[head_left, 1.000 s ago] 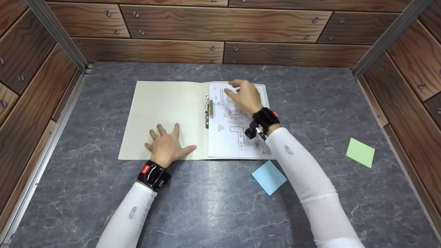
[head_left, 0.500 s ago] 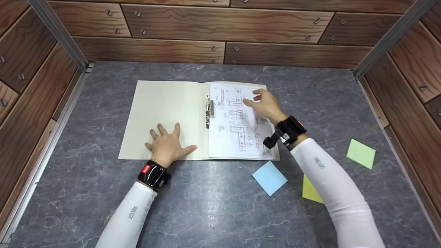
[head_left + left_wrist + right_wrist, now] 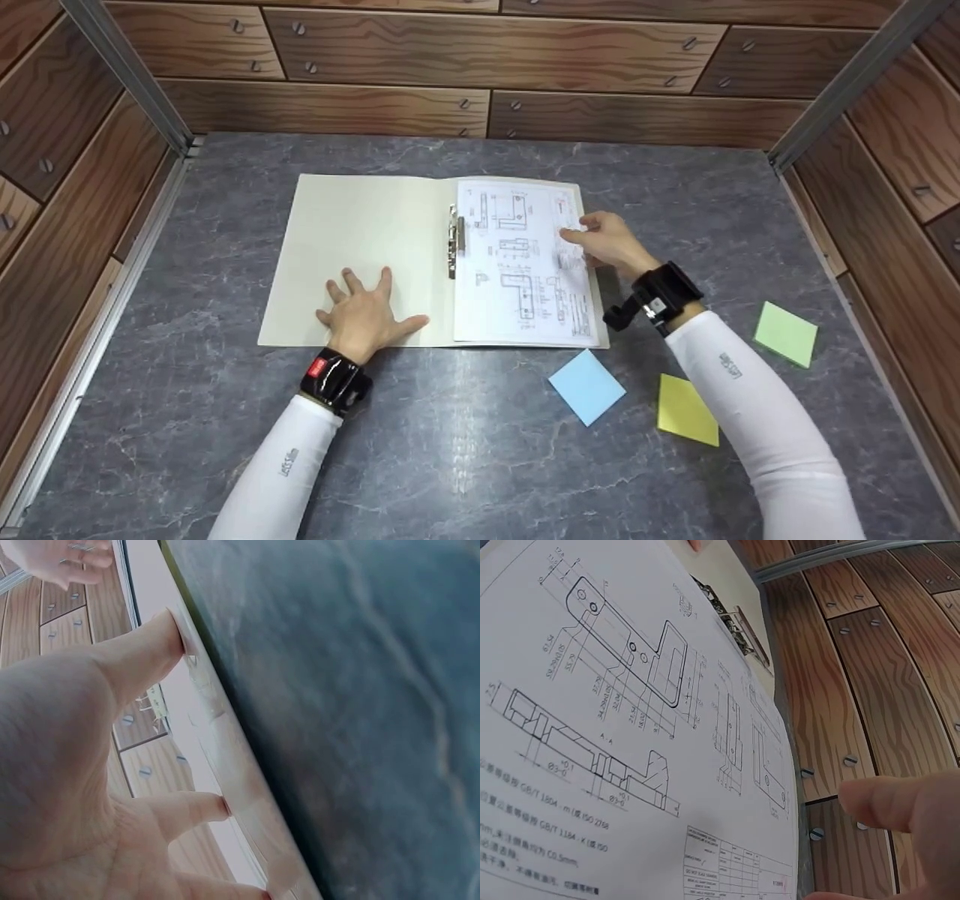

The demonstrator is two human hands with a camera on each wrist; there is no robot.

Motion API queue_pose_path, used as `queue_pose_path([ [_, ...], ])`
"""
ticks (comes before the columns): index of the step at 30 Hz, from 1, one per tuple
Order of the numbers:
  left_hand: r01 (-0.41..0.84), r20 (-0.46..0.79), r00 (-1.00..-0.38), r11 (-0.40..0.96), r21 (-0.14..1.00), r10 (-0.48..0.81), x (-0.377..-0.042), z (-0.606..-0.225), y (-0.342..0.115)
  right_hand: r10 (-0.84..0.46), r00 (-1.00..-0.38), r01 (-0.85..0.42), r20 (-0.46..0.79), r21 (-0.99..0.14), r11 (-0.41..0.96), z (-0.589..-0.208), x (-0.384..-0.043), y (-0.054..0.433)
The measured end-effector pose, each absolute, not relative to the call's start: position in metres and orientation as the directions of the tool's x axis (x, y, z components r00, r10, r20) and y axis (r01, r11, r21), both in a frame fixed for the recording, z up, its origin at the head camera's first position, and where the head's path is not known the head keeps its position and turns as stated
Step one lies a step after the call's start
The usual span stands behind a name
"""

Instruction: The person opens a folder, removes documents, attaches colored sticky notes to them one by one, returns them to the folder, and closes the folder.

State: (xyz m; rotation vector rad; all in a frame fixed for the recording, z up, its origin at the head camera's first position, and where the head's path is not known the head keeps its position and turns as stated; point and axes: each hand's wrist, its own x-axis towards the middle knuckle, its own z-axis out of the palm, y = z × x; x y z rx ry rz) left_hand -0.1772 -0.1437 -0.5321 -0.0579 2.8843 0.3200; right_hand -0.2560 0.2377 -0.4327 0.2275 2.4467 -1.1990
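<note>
An open cream folder [image 3: 360,225] lies flat, with a metal clip [image 3: 453,241] along its inner fold. Sheets with technical drawings [image 3: 495,300] lie on its right half; the top sheet's printing shows closely in the right wrist view. My left hand [image 3: 360,321] rests with fingers spread on the left cover near its lower edge; in the left wrist view its fingertips [image 3: 214,806] touch the cover. At the right edge of the sheets is my right hand [image 3: 611,241], thumb over the paper's margin and fingers loosely bent. In the right wrist view the thumb [image 3: 877,799] stands apart from the paper.
A blue sticky-note pad [image 3: 587,388] lies just below the folder. Farther right are a yellow pad [image 3: 686,411], partly under the right forearm, and a green pad [image 3: 785,334]. Wood-patterned walls [image 3: 480,60] bound the grey marbled tabletop [image 3: 480,450].
My right hand has moved right and slightly toward me, from over the upper drawings to the sheets' right edge. The yellow pad has come into sight. The left hand has stayed put.
</note>
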Motion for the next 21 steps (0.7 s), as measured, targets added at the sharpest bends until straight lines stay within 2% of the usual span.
queue_pose_path([
  [10, -0.06, -0.229, -0.973, 0.98, 0.19, -0.015, -0.179, -0.537, -0.144, -0.046, -0.87, 0.37, -0.491, -0.713, 0.596, -0.441, -0.25, 0.252],
  [21, -0.076, -0.267, -0.964, 0.976, 0.204, -0.019, -0.179, -0.534, -0.144, -0.02, -0.855, 0.444, -0.519, -0.749, 0.492, -0.447, -0.251, 0.252],
])
